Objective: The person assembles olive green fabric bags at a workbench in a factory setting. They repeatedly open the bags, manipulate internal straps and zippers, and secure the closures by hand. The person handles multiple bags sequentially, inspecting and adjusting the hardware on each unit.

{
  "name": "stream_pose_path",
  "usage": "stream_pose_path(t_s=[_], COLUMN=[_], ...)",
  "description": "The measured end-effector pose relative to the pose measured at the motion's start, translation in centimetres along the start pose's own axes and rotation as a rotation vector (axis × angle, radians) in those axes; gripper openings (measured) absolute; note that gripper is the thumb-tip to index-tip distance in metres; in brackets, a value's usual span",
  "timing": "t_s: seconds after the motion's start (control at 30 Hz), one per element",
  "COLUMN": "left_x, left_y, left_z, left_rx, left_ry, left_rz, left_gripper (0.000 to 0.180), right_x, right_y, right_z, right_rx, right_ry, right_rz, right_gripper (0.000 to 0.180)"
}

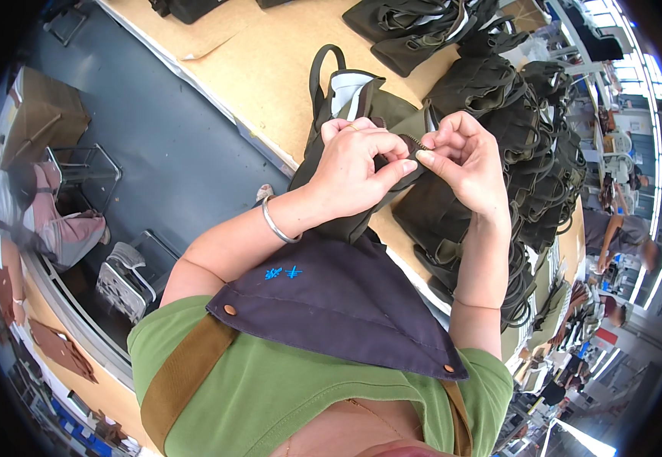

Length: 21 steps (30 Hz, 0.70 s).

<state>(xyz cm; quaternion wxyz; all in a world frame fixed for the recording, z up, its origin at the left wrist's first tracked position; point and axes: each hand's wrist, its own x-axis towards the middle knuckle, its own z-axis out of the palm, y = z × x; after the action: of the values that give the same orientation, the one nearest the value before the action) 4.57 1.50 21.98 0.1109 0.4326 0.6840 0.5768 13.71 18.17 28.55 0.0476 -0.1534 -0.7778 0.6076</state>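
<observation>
Okay, so both hands are pinching, thumb against fingers: the left hand (358, 164) and right hand (466, 164) sit close together on a dark brown zipper with metal teeth (416, 142) at the opening of a dark olive fabric bag (393, 107). That bag's over the edge of a tan, smooth-topped worktable (232, 76), left of a heap of dark olive fabric bags (533, 129).
</observation>
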Motion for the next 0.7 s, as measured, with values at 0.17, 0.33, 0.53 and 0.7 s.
stream_pose_path(t_s=[0.17, 0.33, 0.53, 0.7], left_x=[0.5, 3.1, 3.2, 0.3], left_y=[0.1, -1.9, -4.7, 0.6], left_z=[-0.7, -5.7, -9.0, -9.0], left_rx=[0.058, 0.428, 0.597, 0.735], left_ry=[-0.008, 0.032, -0.37, -0.001], left_rz=[0.066, 0.274, 0.237, 0.591], left_gripper=[0.005, 0.04, 0.03, 0.019], right_x=[0.1, -0.2, -2.6, -2.6], right_y=[-0.4, -0.8, -0.4, -1.3], right_z=[-0.3, -0.5, 0.3, -2.8], right_rx=[-0.041, -0.056, -0.17, -0.669], right_ry=[-0.052, -0.073, 0.034, 0.039], right_rz=[0.027, 0.047, -0.185, -0.589], right_gripper=[0.026, 0.025, 0.025, 0.014])
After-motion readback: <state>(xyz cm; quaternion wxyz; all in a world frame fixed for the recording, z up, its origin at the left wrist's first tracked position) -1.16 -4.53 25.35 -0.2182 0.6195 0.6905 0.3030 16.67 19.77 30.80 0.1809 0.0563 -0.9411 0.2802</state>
